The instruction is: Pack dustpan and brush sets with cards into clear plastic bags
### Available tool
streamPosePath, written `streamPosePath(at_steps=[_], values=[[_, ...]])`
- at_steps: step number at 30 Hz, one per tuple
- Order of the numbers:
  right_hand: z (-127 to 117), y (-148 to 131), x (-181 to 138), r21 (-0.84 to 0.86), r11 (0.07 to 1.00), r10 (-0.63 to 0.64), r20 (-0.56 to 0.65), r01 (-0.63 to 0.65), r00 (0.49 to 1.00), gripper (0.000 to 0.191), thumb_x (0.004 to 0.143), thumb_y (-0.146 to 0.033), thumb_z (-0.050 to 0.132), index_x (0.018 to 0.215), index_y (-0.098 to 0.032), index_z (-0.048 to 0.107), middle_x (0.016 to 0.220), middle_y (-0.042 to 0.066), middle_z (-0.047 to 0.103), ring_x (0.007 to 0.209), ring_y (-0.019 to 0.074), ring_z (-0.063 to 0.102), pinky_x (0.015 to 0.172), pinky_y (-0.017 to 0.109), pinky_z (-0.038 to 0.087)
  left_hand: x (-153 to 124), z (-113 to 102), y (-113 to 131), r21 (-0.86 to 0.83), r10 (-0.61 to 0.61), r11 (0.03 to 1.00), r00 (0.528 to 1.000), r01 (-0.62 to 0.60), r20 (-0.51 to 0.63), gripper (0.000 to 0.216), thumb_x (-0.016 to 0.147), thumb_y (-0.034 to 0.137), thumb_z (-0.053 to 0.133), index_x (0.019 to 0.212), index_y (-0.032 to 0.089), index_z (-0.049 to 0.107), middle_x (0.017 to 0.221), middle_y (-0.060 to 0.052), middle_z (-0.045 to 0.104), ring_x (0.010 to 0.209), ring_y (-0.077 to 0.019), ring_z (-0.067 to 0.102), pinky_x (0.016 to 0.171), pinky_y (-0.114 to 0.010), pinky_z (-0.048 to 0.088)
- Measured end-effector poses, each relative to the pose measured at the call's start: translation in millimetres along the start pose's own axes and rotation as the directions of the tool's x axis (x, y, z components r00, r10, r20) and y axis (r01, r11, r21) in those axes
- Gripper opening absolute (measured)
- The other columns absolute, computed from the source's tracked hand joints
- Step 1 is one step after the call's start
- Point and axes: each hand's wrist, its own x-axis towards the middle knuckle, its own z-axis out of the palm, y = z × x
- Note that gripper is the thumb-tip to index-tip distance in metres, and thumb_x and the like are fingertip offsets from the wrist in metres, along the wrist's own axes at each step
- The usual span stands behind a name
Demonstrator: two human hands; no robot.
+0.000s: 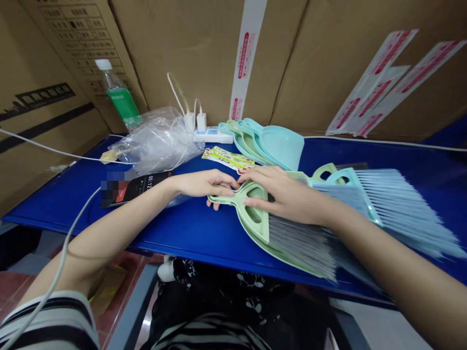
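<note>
A pale green hand brush [277,228] with grey bristles lies inside a matching green dustpan [255,240] near the front edge of the blue table [189,228]. My left hand [204,184] grips the end of the dustpan's handle, fingers curled round it. My right hand [284,194] lies over the brush's handle and presses it down into the pan, fingers bent onto it. Just to the right lie more brushes, one green and one light blue [394,204], their bristles pointing right.
A stack of blue and green dustpans [270,143] stands behind my hands, next to printed labels [228,158]. Further left are a power strip [213,134] with chargers, a heap of clear plastic bags [156,141], a phone [142,187] and a water bottle [118,95]. Cardboard boxes [182,48] wall the back.
</note>
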Motion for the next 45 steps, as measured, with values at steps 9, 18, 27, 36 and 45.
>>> streamPosePath(at_steps=[9,18,27,36,45], values=[[6,6,2,-0.008,1.000,0.029,0.018,-0.029,0.999,0.040,0.092,-0.053,0.052,0.110,-0.020,0.062,0.115,0.012,0.066,0.114,0.0288,0.056,0.097,0.050,0.039,1,3,0,-0.030,-0.007,1.000,0.999,0.006,-0.034,0.012,0.091,0.019,0.054,0.100,0.014,0.060,0.064,0.003,0.064,0.048,-0.0075,0.061,0.048,-0.017,0.046],[8,11,1,-0.102,0.995,0.020,0.047,-0.015,0.999,0.043,0.095,-0.054,0.045,0.115,-0.019,0.062,0.117,0.014,0.066,0.117,0.0305,0.055,0.094,0.050,0.041,4,5,-1,0.066,0.016,0.998,0.996,-0.010,-0.083,0.012,0.089,0.021,0.056,0.098,0.014,0.057,0.073,0.003,0.061,0.046,-0.0055,0.057,0.048,-0.018,0.046],[7,3,2,-0.248,0.968,-0.065,-0.061,0.048,0.996,0.045,0.099,-0.042,0.039,0.125,-0.010,0.058,0.119,0.018,0.066,0.114,0.0300,0.057,0.094,0.046,0.045,-2,2,5,0.168,-0.007,0.986,1.000,0.005,0.010,0.027,0.094,0.036,0.048,0.074,0.018,0.045,0.065,0.005,0.048,0.047,-0.0058,0.051,0.049,-0.018,0.043],[-25,7,-10,-0.425,0.880,0.188,-0.096,-0.211,0.977,0.020,0.087,-0.022,0.040,0.086,-0.018,0.060,0.083,0.012,0.065,0.080,0.0259,0.060,0.070,0.038,0.047,-26,-18,31,0.653,-0.291,0.700,0.951,0.288,-0.108,0.028,0.092,0.035,0.037,0.072,0.019,0.047,0.068,0.002,0.054,0.063,-0.0119,0.050,0.061,-0.023,0.040],[-34,2,-18,-0.160,0.958,0.278,0.339,-0.236,0.899,0.035,0.081,-0.053,0.052,0.088,-0.020,0.061,0.090,0.011,0.066,0.084,0.0269,0.060,0.072,0.039,0.045,-26,-14,37,0.757,-0.433,0.459,0.861,0.465,-0.267,0.027,0.090,0.030,0.033,0.073,0.019,0.051,0.068,0.000,0.062,0.061,-0.0131,0.054,0.061,-0.024,0.039]])
